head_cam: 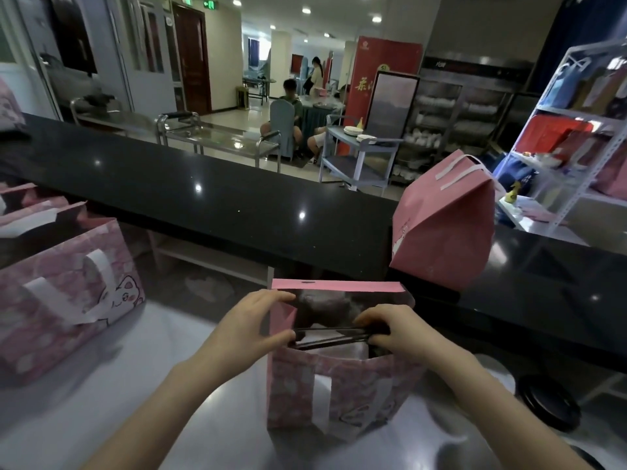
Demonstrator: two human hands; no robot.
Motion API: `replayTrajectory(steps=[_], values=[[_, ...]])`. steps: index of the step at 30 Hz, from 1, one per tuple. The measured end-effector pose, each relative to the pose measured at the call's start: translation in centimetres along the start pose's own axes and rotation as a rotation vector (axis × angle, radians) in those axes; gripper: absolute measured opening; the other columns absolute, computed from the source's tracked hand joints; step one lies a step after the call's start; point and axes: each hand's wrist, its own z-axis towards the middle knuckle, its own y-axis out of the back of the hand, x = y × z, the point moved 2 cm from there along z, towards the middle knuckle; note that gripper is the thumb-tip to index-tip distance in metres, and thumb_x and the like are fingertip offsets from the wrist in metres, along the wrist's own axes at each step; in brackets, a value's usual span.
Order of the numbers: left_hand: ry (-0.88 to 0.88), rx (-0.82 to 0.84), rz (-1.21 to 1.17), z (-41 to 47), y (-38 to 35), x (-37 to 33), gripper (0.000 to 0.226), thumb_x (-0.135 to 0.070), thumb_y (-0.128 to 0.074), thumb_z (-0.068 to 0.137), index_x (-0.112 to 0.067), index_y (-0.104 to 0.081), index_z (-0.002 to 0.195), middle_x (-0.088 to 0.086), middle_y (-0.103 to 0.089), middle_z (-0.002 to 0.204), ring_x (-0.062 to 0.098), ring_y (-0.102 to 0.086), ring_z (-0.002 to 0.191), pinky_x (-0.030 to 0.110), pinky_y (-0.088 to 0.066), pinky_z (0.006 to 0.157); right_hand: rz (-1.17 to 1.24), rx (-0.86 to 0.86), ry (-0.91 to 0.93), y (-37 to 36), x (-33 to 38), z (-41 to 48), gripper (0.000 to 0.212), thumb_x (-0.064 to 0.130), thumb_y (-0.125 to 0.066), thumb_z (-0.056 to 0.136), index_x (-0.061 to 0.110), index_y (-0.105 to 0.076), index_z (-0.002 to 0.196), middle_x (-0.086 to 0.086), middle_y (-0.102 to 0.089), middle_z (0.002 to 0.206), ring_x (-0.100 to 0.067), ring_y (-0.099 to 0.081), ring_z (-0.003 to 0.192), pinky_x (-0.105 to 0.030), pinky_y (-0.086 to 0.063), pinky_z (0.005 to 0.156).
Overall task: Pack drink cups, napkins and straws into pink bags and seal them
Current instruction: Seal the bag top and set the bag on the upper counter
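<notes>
1. Fingers of the left hand are curled over the left side fold of the open bag, with the thumb underneath. This pinch appears meant to hold the mouth wide and steady.
2. Right hand fingers are closed round the right end of two dark straws. The straws lie level across the bag mouth, just above its front edge. Judged: they are being fed in sideways because they are too long to drop in upright.
3. The bag stands upright on the worktop, directly in front of the person. It is stiff pink paper with a pale printed pattern, box-shaped with creased side folds. Two flat white handles hang slack down its front panel.
4. Its rear flap stands up behind the mouth, plain pink along the top edge. It is unfolded, so sealing is not yet done.
5. Something pale sits inside below the straws; cup or napkin cannot be told.
6. Right of and behind the bag, a sealed bag stands tilted on the glossy black ledge, its top folded to a ridge.
7. Left of the bag, a flat bag with a cat print lies on the worktop, which is smooth, reflective metal.
</notes>
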Motion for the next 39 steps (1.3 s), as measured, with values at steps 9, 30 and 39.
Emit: replayTrajectory(steps=[9,30,39], values=[[-0.110,-0.183,-0.024,0.3,0.0,-1.4,0.051,-0.045,-0.076,0.074,-0.036,-0.057,0.121,-0.020,-0.050,0.125,0.000,-0.041,0.123,0.025,-0.038,0.103,-0.023,-0.228,0.208,2.6,0.0,-1.0,0.038,0.048,-0.075,0.075,0.031,-0.070,0.109,0.009,-0.054,0.130,-0.010,-0.047,0.122,-0.025,-0.040,0.100],[-0.003,0.040,0.129,6.6,-1.2,1.5,0.053,-0.038,-0.083,0.068,-0.037,-0.057,0.114,-0.019,-0.057,0.105,0.001,-0.056,0.099,0.027,-0.052,0.085,-0.291,-0.111,0.201,3.5,-2.0,1.8,0.046,0.034,-0.078,0.069,0.029,-0.063,0.112,0.014,-0.052,0.127,-0.010,-0.051,0.112,-0.031,-0.047,0.093],[-0.071,-0.140,0.114,4.7,-3.2,1.6,0.027,-0.011,-0.076,0.075,-0.023,-0.053,0.080,-0.010,-0.054,0.081,0.011,-0.053,0.074,0.038,-0.051,0.061,-0.167,-0.360,0.166,1.2,-2.7,-0.2,0.028,0.013,-0.070,0.077,0.026,-0.048,0.087,0.010,-0.056,0.084,-0.011,-0.054,0.077,-0.033,-0.049,0.065]])
